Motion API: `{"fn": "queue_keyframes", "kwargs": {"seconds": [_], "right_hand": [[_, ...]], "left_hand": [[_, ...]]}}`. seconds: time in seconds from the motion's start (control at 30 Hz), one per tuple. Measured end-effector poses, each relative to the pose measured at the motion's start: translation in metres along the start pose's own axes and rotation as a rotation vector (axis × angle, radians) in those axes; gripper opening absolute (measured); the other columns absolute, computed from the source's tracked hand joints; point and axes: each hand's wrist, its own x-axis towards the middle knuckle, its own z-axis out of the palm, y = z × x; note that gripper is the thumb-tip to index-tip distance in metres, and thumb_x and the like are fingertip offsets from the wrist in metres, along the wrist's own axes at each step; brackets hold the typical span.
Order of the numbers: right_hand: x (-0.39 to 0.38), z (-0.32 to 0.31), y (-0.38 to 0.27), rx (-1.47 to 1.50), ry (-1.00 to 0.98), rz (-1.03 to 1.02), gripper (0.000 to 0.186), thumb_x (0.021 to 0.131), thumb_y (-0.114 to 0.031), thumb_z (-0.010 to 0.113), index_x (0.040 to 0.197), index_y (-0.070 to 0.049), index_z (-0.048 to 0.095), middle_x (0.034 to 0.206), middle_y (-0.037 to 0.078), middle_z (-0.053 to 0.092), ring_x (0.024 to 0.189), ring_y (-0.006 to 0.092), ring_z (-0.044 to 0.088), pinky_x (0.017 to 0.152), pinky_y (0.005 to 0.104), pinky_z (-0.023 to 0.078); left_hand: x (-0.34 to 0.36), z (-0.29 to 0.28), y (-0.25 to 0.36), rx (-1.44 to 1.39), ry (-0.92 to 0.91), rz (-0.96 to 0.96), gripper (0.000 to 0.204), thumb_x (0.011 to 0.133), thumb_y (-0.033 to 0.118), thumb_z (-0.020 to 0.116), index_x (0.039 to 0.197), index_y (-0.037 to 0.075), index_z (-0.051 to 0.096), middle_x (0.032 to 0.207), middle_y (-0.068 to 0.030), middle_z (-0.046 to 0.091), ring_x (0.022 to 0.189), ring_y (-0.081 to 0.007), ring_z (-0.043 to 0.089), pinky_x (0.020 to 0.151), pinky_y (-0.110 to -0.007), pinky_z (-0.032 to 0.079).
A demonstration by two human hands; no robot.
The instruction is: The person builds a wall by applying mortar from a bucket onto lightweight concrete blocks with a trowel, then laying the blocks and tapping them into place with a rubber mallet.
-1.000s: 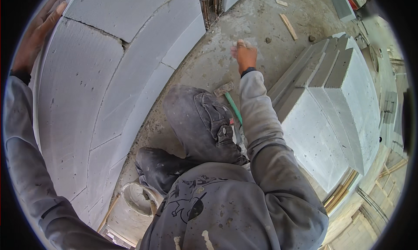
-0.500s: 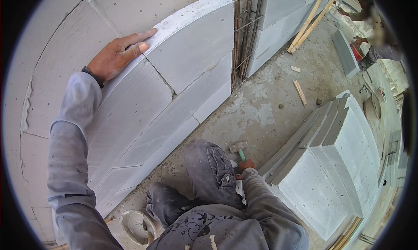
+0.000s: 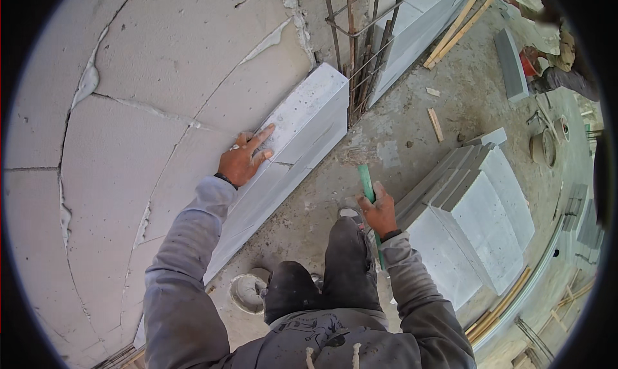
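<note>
My left hand (image 3: 243,158) lies with fingers spread on the top edge of a low wall of pale grey blocks (image 3: 302,116), over a vertical joint between two of them. My right hand (image 3: 380,211) is wrapped round the green handle of a mallet (image 3: 366,178), held out in front of my right knee and apart from the wall. Its head is smeared by motion against the concrete floor. Behind the low wall rises a taller block wall (image 3: 129,144) with mortar squeezed out of its joints.
Rusty rebar (image 3: 353,44) stands upright at the wall's far end. A stack of blocks (image 3: 476,214) is at my right. A mortar bucket (image 3: 250,292) sits beside my left leg. Timber strips (image 3: 465,25) lean at the far right, where another person (image 3: 566,79) crouches near a red bucket (image 3: 532,61).
My right hand has raised the mallet and brought it forward from beside my thigh. My view has shifted up, and my left hand now appears further right on the wall's top, fingers more spread.
</note>
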Motion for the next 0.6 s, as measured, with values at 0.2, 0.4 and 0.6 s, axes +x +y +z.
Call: {"fn": "queue_keyframes", "kwargs": {"seconds": [0.2,0.4,0.6], "right_hand": [[0.038,0.009,-0.133,0.26,-0.032,-0.085,0.026,0.085,-0.025,0.058,0.085,-0.001,0.048,0.062,0.02,0.055,0.058,0.0389,0.057,0.053,0.0424,0.044],[0.06,0.032,-0.162,0.13,-0.038,0.01,0.028,0.085,-0.027,0.056,0.089,0.001,0.049,0.064,0.023,0.057,0.065,0.0422,0.059,0.058,0.0468,0.046],[0.055,0.048,-0.173,0.077,0.011,0.011,0.03,0.084,-0.026,0.057,0.092,0.002,0.05,0.063,0.023,0.058,0.063,0.0422,0.059,0.058,0.0476,0.047]], "left_hand": [[-0.004,0.0,0.001,-0.076,-0.009,-0.042,0.058,0.084,0.036,0.059,0.136,0.04,0.033,0.112,-0.0137,0.05,0.1,-0.0324,0.055,0.079,-0.041,0.049],[0.002,-0.007,0.014,-0.056,-0.099,-0.076,0.058,0.084,0.036,0.059,0.137,0.038,0.033,0.112,-0.0134,0.049,0.1,-0.0317,0.055,0.078,-0.041,0.049],[0.003,-0.008,0.003,-0.008,-0.073,-0.052,0.059,0.084,0.037,0.059,0.137,0.038,0.033,0.112,-0.0153,0.048,0.1,-0.0326,0.055,0.077,-0.042,0.049]]}}
